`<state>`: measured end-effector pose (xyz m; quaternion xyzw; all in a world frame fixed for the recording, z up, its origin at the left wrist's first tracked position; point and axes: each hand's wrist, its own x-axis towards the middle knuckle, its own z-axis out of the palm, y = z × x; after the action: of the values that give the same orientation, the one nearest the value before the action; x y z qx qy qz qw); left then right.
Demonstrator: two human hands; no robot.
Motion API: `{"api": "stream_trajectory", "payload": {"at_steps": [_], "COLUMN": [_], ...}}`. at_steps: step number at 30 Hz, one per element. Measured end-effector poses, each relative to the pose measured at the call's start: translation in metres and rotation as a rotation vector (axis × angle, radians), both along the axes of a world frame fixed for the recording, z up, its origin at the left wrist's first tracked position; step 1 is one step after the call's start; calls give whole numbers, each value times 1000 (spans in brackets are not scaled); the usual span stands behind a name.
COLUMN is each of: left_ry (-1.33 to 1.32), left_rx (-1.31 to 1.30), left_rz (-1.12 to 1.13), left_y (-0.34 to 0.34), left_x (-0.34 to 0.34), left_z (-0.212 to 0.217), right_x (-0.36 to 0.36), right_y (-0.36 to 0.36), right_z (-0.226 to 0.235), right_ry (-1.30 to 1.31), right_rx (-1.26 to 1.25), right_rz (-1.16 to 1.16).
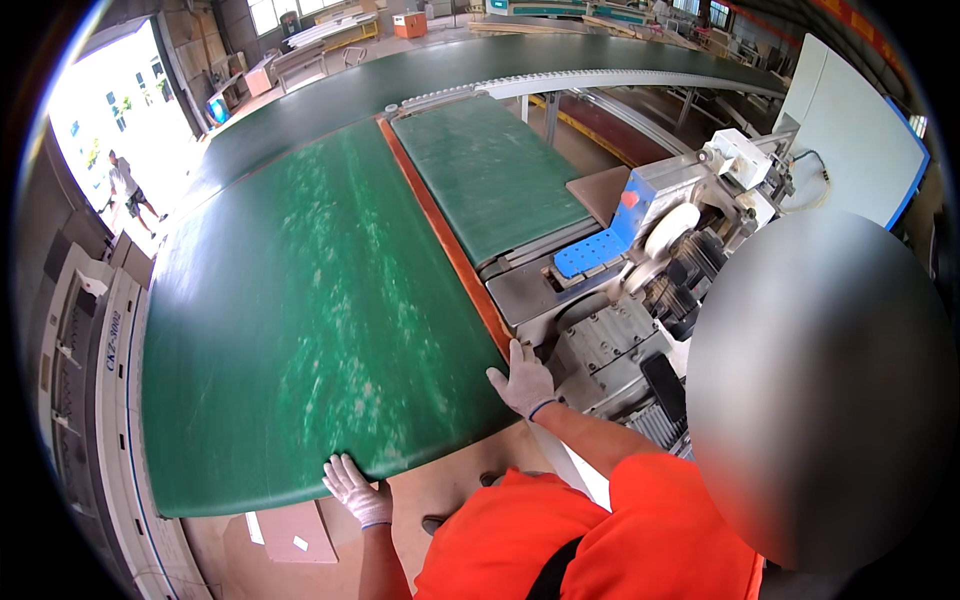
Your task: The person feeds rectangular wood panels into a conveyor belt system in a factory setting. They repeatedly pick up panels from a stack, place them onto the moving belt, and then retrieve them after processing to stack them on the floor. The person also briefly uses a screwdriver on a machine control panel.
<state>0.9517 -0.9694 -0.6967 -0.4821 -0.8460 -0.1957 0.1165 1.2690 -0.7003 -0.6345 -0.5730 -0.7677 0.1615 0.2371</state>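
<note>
My left hand (352,492), in a pale knitted glove, lies with its fingers stretched over the near edge of a wide green conveyor belt (250,330). It holds nothing. Further right, my gloved right hand (522,382) rests at the belt's near right corner, thumb apart from the fingers. Its fingertips reach the near end of a long, narrow orange-brown strip (445,235), which runs along the belt's right side. No object shows in this hand, and its palm is hidden. Pale scuffs mark the belt's middle.
Beside my right hand stands a machine with motors and a blue perforated guard (592,254). A second green belt (485,170) lies beyond the strip. Brownish panels (300,532) lie below the near edge. One person (128,188) stands by the bright doorway. A blurred patch covers the right.
</note>
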Motion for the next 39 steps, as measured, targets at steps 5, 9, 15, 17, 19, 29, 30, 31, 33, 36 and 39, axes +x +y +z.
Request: {"api": "stream_trajectory", "payload": {"at_steps": [5, 9, 15, 17, 19, 29, 30, 31, 33, 36, 39], "left_ry": [7, 17, 27, 25, 17, -9, -10, -11, 2, -2, -9], "left_rx": [-12, -9, -11, -9, -8, -15, -28, -42, -36, -34, -21], "left_rz": [-9, -29, -41, -35, -7, -7, 3, 12, 7, 21, 38], "left_y": [1, 0, -2, -5, -15, -24, -26, -27, -26, -26, -28], "left_x": [0, -1, -4, -7, -9, -22, -25, -28, -33, -39, -37], "left_z": [3, 6, 8, 7, 6, 5, 4, 3, 2, 1, 5], "right_x": [-2, -2, -1, 2, 5, 53, 53, 55, 63, 79, 85], "right_y": [2, 3, 7, 17, 32, 113, 108, 103, 98, 91, 93], "right_z": [-14, -17, -20, -18, 3, -9, -6, -5, -12, -26, -15], "right_ry": [-24, -21, 202, 233, 279, -182, -215, -248, -245, -107, 161], "right_rx": [91, 112, 290, 251, 170, 298, 289, 280, 293, 308, 116], "right_rz": [-34, -40, -35, -45, -36, -256, -201, -147, -121, -213, -394]}}
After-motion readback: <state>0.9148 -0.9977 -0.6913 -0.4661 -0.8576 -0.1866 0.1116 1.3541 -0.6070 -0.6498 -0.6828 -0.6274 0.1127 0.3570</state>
